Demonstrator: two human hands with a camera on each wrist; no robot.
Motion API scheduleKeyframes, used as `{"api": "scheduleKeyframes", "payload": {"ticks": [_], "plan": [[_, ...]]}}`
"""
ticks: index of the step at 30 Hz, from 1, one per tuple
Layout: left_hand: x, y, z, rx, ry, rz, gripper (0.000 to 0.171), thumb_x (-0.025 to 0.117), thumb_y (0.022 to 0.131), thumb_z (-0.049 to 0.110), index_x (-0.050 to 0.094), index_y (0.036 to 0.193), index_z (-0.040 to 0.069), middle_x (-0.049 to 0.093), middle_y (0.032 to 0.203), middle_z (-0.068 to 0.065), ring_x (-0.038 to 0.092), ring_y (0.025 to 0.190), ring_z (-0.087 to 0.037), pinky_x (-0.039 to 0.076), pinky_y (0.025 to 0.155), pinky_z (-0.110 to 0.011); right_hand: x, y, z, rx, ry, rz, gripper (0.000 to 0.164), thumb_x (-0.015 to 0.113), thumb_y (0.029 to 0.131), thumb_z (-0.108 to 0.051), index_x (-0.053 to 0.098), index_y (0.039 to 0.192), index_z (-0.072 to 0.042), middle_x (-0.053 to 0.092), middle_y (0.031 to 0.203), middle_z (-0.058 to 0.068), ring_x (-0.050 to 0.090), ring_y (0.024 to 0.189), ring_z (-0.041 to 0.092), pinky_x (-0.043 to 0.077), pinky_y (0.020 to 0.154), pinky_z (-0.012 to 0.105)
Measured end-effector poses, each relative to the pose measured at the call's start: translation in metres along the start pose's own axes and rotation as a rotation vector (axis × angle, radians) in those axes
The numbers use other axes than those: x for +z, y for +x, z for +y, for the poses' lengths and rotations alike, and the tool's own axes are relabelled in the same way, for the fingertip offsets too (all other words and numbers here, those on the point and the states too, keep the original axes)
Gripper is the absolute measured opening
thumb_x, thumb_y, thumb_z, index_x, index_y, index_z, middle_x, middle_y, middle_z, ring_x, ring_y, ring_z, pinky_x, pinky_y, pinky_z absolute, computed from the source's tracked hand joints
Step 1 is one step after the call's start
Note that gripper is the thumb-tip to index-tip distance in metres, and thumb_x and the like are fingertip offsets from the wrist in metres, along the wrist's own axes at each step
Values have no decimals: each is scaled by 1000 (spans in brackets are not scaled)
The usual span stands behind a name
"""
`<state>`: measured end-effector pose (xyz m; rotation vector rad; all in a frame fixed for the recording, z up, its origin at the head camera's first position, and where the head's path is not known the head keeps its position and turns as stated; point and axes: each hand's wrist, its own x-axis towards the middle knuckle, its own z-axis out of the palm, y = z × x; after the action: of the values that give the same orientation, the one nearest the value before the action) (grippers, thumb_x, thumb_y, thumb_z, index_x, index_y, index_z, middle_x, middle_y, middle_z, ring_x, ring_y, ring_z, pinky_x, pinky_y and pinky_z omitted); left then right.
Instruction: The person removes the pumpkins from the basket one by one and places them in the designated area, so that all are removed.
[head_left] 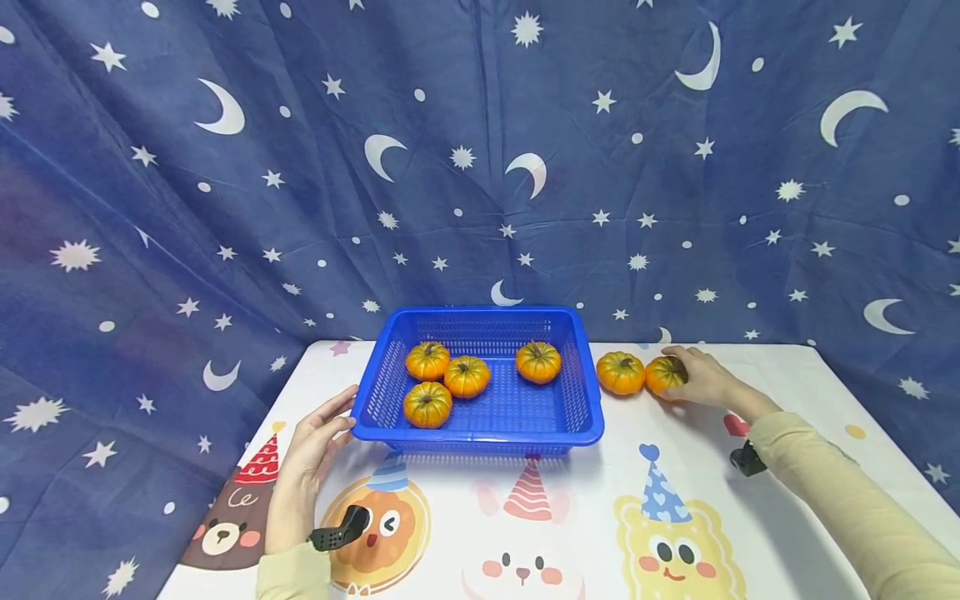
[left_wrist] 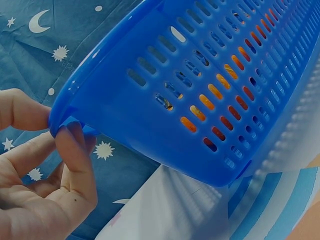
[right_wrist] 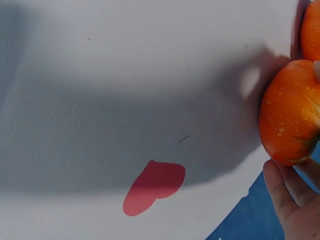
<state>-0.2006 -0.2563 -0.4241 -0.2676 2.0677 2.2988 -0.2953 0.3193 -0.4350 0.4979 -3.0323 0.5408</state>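
Note:
A blue plastic basket (head_left: 480,436) stands at the table's back middle, with several small orange pumpkins (head_left: 467,377) inside: a group at its left and a single one at its right. My left hand (head_left: 303,458) pinches the rim at the basket's left front corner; the left wrist view shows thumb and fingers on either side of the rim (left_wrist: 82,75). To the right of the basket, my right hand (head_left: 708,383) grips an orange pumpkin (head_left: 661,377) from its right side, fingers spread around it. Another pumpkin (head_left: 620,373) sits between that one and the basket.
A white tablecloth (head_left: 592,500) printed with cartoon faces and party hats covers the table. Behind it hangs a dark blue curtain (head_left: 465,208) with white stars and moons, close to the table's back edge. Each wrist wears a black strap-like device (head_left: 341,530).

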Motion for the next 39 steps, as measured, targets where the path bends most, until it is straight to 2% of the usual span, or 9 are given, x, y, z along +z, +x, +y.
{"api": "scheduleKeyframes", "payload": {"ticks": [9, 19, 27, 39], "plan": [[0, -1, 0, 10, -7, -3, 57, 53, 88, -3, 40, 144, 0, 64, 102, 17, 59, 96, -1, 48, 84, -23, -13, -2, -4, 7, 8, -34, 70, 76, 75, -27, 49, 130, 7, 51, 124, 38, 50, 113, 53, 38, 95, 66], [-1, -1, 0, 0, -8, -1, 56, 53, 88, -3, 42, 144, 2, 64, 103, 18, 58, 98, -1, 48, 84, -23, -33, -1, -16, -41, -35, -48, 58, 72, 79, -23, 54, 126, 5, 56, 119, 32, 53, 109, 51, 41, 91, 64], [-1, 0, 0, 9, -21, -10, 55, 52, 89, -4, 44, 143, 3, 65, 102, 17, 59, 95, -1, 47, 83, -24, -47, 4, -38, -41, -25, -49, 55, 73, 80, -21, 54, 127, 2, 55, 126, 31, 51, 115, 49, 40, 94, 65], [1, 0, 2, -19, -9, 6, 57, 51, 89, -2, 39, 145, 1, 63, 103, 18, 56, 101, -2, 46, 86, -24, -50, 13, -78, -53, -60, -56, 56, 71, 83, -24, 53, 133, -6, 54, 133, 24, 46, 123, 46, 39, 96, 66]]}}
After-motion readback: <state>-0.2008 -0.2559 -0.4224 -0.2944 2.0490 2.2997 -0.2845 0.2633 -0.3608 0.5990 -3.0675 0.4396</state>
